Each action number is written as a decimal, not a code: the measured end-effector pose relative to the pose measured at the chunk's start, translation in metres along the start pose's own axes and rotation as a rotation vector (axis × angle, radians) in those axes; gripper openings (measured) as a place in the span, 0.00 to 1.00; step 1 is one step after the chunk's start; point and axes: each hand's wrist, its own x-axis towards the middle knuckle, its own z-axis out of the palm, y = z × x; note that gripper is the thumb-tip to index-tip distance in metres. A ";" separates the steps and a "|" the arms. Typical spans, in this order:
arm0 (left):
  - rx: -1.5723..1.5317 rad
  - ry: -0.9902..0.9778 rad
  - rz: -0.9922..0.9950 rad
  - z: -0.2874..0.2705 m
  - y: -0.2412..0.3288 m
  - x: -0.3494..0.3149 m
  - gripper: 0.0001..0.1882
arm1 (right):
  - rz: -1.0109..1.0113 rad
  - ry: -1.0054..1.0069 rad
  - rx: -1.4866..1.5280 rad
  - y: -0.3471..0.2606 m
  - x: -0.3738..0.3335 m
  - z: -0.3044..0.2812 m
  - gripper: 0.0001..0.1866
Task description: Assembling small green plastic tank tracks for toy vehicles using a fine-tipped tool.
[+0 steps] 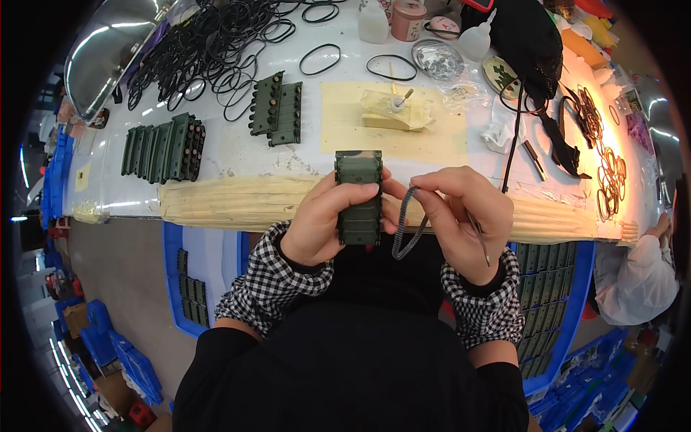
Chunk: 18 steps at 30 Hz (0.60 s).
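My left hand (309, 227) is closed around a dark green ribbed plastic part (358, 209), held upright just off the table's near edge. To its right, my right hand (468, 216) pinches a black ribbed rubber track (398, 245) between thumb and forefinger. The track hangs as a narrow loop close beside the green part. A thin pointed tool (479, 241) also lies across the right palm; its kind is unclear. Farther left on the table, similar green parts with small round wheels sit in a row (162, 150) and a smaller group (277, 111).
Many black loops (194, 54) lie heaped at the far left. A tape-covered block (394, 114) stands mid-table, with bottles (373, 23) behind. A pen (534, 160) and more loops (612, 180) are at right. Blue trays (173, 277) of green parts flank me below; another person (637, 284) sits right.
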 end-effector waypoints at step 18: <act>0.011 0.018 0.104 0.000 -0.017 -0.005 0.17 | 0.458 -0.123 0.447 0.001 0.009 0.013 0.05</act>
